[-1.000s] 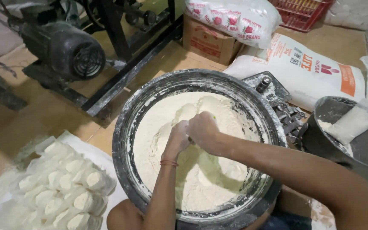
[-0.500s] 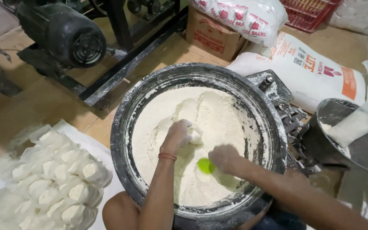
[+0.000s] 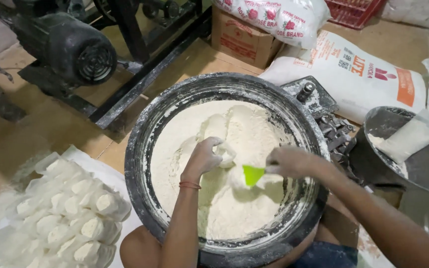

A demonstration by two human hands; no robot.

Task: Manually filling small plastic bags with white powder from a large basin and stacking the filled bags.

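A big round metal tub (image 3: pixel 140 149) holds a heap of white flour (image 3: pixel 239 134). Over the flour, my left hand (image 3: pixel 205 156) is closed on a small clear bag (image 3: pixel 226 153) partly filled with flour. My right hand (image 3: pixel 289 161), dusted white, grips a bright green scoop (image 3: pixel 252 174) just right of the bag, its blade down in the flour. Both forearms reach in from the bottom edge, and a thin red band circles my left wrist.
Several filled flour bags (image 3: pixel 75 213) are piled on white sheeting at the lower left. A dark motor on a black frame (image 3: pixel 75 52) stands at the upper left. Large printed sacks (image 3: pixel 353 74), a cardboard box (image 3: pixel 239 37) and a metal pan (image 3: pixel 403 149) lie to the right.
My right hand left the left hand, picked up the green scoop and moved right and down into the flour. My left hand stayed on the small bag.
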